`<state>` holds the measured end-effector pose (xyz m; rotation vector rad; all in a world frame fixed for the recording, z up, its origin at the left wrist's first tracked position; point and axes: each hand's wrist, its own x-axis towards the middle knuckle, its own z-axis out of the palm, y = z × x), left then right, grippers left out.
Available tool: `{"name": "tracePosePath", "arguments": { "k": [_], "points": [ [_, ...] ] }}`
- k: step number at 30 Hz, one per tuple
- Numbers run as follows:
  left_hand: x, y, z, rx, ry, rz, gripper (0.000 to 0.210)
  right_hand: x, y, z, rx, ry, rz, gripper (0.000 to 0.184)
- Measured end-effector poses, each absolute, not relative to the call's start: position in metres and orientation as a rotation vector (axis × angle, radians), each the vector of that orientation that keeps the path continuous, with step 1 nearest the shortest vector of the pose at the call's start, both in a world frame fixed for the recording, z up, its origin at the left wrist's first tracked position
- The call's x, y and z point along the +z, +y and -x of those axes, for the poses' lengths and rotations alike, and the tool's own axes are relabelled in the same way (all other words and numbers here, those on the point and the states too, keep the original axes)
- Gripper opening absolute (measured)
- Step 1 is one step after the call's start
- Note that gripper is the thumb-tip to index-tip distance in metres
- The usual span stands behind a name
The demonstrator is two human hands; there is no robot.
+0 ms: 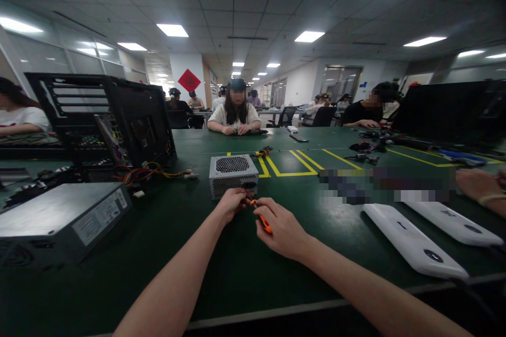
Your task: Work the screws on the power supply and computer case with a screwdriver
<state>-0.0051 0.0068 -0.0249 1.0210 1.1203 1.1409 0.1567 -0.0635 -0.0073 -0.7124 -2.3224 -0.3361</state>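
Note:
A small grey power supply unit with a perforated top and side stands on the green table in front of me. My left hand is closed at its lower right corner, fingertips pinched together; what they hold, if anything, I cannot make out. My right hand is wrapped round a screwdriver with an orange and black handle. The screwdriver points up and left toward my left fingertips and the unit's near face. Its tip is hidden or too small to make out.
To the left stand an open black computer case with loose cables and a larger metal power supply. White devices lie at right, near another person's hand. A person sits opposite. Yellow tape marks the table.

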Motion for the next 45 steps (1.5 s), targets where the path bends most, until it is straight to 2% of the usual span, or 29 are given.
{"name": "tracePosePath", "arguments": {
  "k": [7,15,18,22,45],
  "points": [
    [-0.0300,0.0107,0.0056,1.158,1.110,-1.013,0.021,-0.0112,-0.0598,-0.1561,-0.539,-2.396,0.556,0.013],
    [-0.0282,0.0087,0.0047,1.174,1.115,-0.996,0.021,-0.0095,-0.0648,-0.1556,-0.337,-2.405,0.714,0.016],
    [-0.0289,0.0098,0.0041,1.171,1.116,-0.999,0.021,-0.0105,-0.0648,-0.1551,-0.441,-2.429,0.667,0.020],
    [-0.0276,0.0091,0.0034,1.166,1.121,-1.003,0.017,-0.0104,-0.0644,-0.1539,-0.587,-2.343,0.630,0.016],
    [-0.0256,0.0075,0.0035,1.174,1.153,-0.999,0.017,-0.0127,-0.0656,-0.1501,-0.605,-2.370,0.791,0.014]
  ]
}}
